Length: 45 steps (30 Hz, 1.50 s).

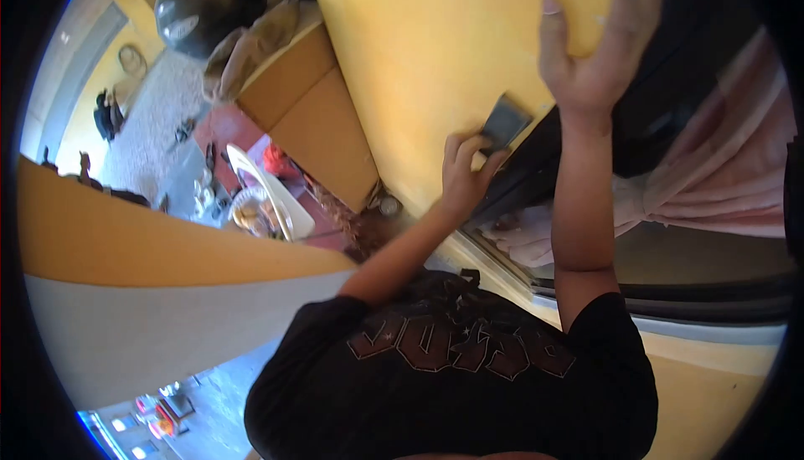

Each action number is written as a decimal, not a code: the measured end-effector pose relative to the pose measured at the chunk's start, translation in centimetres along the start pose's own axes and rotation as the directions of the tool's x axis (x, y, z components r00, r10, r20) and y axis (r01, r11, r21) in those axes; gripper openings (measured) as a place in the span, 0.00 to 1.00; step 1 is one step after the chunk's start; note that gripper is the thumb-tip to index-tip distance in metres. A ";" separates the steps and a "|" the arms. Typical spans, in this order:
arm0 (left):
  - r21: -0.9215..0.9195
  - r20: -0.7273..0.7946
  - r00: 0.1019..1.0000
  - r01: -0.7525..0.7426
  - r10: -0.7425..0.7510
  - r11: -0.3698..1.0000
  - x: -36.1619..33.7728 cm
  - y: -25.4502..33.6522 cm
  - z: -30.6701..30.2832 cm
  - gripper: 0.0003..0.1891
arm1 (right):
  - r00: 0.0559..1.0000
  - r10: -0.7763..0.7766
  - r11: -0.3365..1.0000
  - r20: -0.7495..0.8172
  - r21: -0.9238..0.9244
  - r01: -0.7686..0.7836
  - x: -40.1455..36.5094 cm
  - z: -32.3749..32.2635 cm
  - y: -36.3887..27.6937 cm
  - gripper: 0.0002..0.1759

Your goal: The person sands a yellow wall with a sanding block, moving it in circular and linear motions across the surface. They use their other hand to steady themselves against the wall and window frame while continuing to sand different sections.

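My left hand (462,174) has its fingers closed around one end of a dark grey, flat rectangular piece (507,120). The piece lies against the yellow wall (435,33), right beside the dark window frame (523,163). Higher up and to the right, my right hand (596,66) is raised over the wall and frame edge, thumb spread away from the fingers. Nothing shows in that palm, and its fingertips run out of the top of the view.
Behind the window glass hangs a pink gathered curtain (703,175). To the left are a brown cabinet (322,125) with a dark helmet (209,8) and cloth on top, a white plastic chair (289,209), and a yellow and white partition (184,292) close to my left side.
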State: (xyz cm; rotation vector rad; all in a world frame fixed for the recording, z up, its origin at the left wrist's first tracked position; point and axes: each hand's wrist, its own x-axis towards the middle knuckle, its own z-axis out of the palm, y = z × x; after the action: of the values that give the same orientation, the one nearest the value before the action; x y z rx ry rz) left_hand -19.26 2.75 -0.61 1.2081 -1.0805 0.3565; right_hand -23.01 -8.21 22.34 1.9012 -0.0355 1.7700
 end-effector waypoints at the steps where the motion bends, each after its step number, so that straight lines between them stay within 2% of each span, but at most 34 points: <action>1: -0.008 0.011 0.997 0.074 -0.073 0.997 -1.9 -0.9 0.1 0.22 | 1.000 -0.014 0.999 0.002 0.035 0.014 0.1 0.7 0.1 0.34; 2: -0.015 0.040 0.989 0.140 -0.139 0.990 -2.7 -1.7 0.1 0.21 | 1.000 -0.020 0.998 0.001 0.054 0.020 0.4 1.0 0.1 0.33; 3: -0.058 0.033 0.981 0.191 -0.190 0.980 -3.0 -2.0 0.2 0.22 | 0.999 0.053 0.989 -0.010 0.135 -0.052 1.6 0.5 -0.8 0.33; 4: -0.065 0.022 0.988 0.151 -0.150 0.986 -2.2 -2.1 0.3 0.21 | 0.992 0.129 0.968 -0.011 0.221 -0.123 2.4 -0.1 -1.7 0.33; 6: 0.023 0.014 0.997 0.073 -0.073 0.997 1.5 -0.4 0.0 0.21 | 0.996 0.006 0.985 -0.084 0.170 0.008 1.4 1.2 0.9 0.35; 8: -0.021 -0.021 0.999 0.037 -0.038 0.999 4.5 1.6 0.0 0.19 | 0.998 0.028 0.992 -0.060 0.124 -0.020 0.7 0.8 0.6 0.38; 9: -0.131 -0.072 0.995 0.062 -0.072 0.989 4.6 1.7 0.6 0.19 | 0.996 0.039 0.984 -0.077 0.174 -0.025 0.4 0.9 0.2 0.38; 10: -0.143 -0.056 0.990 0.120 -0.129 0.983 3.4 0.9 0.7 0.19 | 0.994 0.038 0.975 -0.105 0.221 -0.014 0.4 1.0 0.1 0.38; 11: -0.049 0.003 0.991 0.135 -0.135 0.990 1.4 -0.1 0.6 0.19 | 0.995 0.074 0.970 -0.069 0.237 -0.056 -0.1 0.9 -0.2 0.39; 12: 0.040 0.052 0.989 0.135 -0.137 0.990 -1.0 -1.0 0.3 0.20 | 0.970 0.243 0.887 -0.003 0.405 -0.221 1.1 -1.5 -2.3 0.39; 14: 0.083 0.135 0.976 0.161 -0.171 0.983 -5.5 -2.6 0.1 0.20 | 0.997 0.040 0.984 -0.068 0.179 -0.027 -0.2 1.1 0.5 0.39; 15: -0.074 0.074 0.981 0.182 -0.177 0.981 -5.0 -2.3 0.4 0.20 | 0.997 0.032 0.985 -0.072 0.169 -0.020 0.1 0.7 1.1 0.39; 16: -0.072 0.101 0.978 0.192 -0.184 0.979 -4.5 -2.1 0.3 0.21 | 0.995 0.053 0.986 -0.089 0.165 -0.038 0.2 0.4 1.4 0.39; 18: 0.051 0.085 0.994 0.063 -0.068 0.997 -1.1 -0.9 0.3 0.21 | 0.993 0.084 0.981 -0.079 0.184 -0.069 0.3 0.0 1.6 0.38; 19: 0.082 0.026 0.998 -0.054 0.052 0.995 1.4 0.8 0.5 0.20 | 0.989 0.125 0.964 -0.077 0.247 -0.102 1.0 -0.9 0.9 0.38; 20: 0.051 -0.012 0.998 -0.065 0.066 0.997 2.2 1.3 0.7 0.20 | 0.983 0.167 0.940 -0.071 0.311 -0.137 1.3 -1.6 0.1 0.38; 21: 0.041 -0.004 0.999 -0.032 0.032 0.999 1.5 0.8 0.5 0.20 | 0.989 0.077 0.989 -0.124 0.133 -0.060 0.0 0.1 1.2 0.37; 22: 0.023 -0.004 1.000 -0.007 0.007 1.000 0.7 0.1 0.6 0.20 | 0.990 0.071 0.985 -0.123 0.165 -0.050 -0.3 0.0 1.2 0.37; 24: 0.100 0.072 0.990 0.110 -0.118 0.989 -3.4 -1.3 0.2 0.20 | 0.992 0.027 0.985 -0.121 0.175 -0.005 -0.2 -0.2 1.3 0.36; 25: 0.069 0.090 0.984 0.146 -0.152 0.987 -5.7 -2.4 0.1 0.20 | 0.983 0.122 0.955 -0.137 0.288 -0.078 0.3 -0.8 0.2 0.33; 26: 0.037 0.109 0.977 0.183 -0.186 0.982 -7.0 -3.2 0.3 0.20 | 0.983 0.113 0.950 -0.146 0.307 -0.064 0.3 -0.7 0.4 0.33; 28: 0.082 0.064 0.988 0.138 -0.144 0.987 -5.3 -2.4 0.6 0.20 | 0.993 0.061 0.993 -0.099 0.103 -0.051 0.1 -0.8 1.1 0.31; 30: 0.137 0.022 0.994 0.107 -0.111 0.985 -2.6 -1.1 0.5 0.20 | 0.992 0.074 0.986 -0.106 0.157 -0.057 0.3 -0.9 0.7 0.30; 32: 0.060 -0.028 1.000 0.003 -0.001 0.998 0.7 0.1 0.6 0.20 | 0.989 0.080 0.979 -0.122 0.196 -0.055 0.6 -0.8 0.2 0.30; 35: 0.075 -0.021 0.998 0.054 -0.053 0.996 -0.8 -1.1 0.3 0.19 | 0.989 0.121 0.967 -0.080 0.235 -0.099 0.7 -1.3 -0.7 0.29; 37: 0.134 -0.017 0.991 0.132 -0.131 0.982 -4.3 -3.5 0.3 0.20 | 0.992 0.091 0.971 -0.088 0.227 -0.069 0.4 -1.2 -0.5 0.29; 39: 0.139 -0.029 0.990 0.142 -0.139 0.980 -5.8 -4.6 0.1 0.20 | 0.993 0.063 0.977 -0.096 0.210 -0.041 0.6 -1.1 -0.2 0.29; 42: 0.117 -0.079 0.990 0.126 -0.117 0.985 -1.5 -3.0 -0.2 0.18 | 0.994 0.062 0.980 -0.087 0.195 -0.044 1.0 -0.9 0.4 0.29; 44: 0.079 -0.146 0.989 0.038 -0.026 0.996 2.5 -2.8 0.0 0.17 | 0.992 -0.029 0.994 -0.122 0.103 0.042 1.2 -0.8 1.5 0.29; 45: 0.033 -0.136 0.990 0.030 -0.025 0.999 3.8 -2.7 -0.1 0.17 | 0.989 -0.062 0.994 -0.136 0.082 0.073 1.2 -0.7 1.7 0.30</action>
State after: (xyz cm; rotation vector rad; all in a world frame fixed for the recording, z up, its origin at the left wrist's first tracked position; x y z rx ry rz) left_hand -15.37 0.72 1.03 1.2111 -0.9429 0.4314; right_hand -24.18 -8.99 24.12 1.8169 0.1550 1.8754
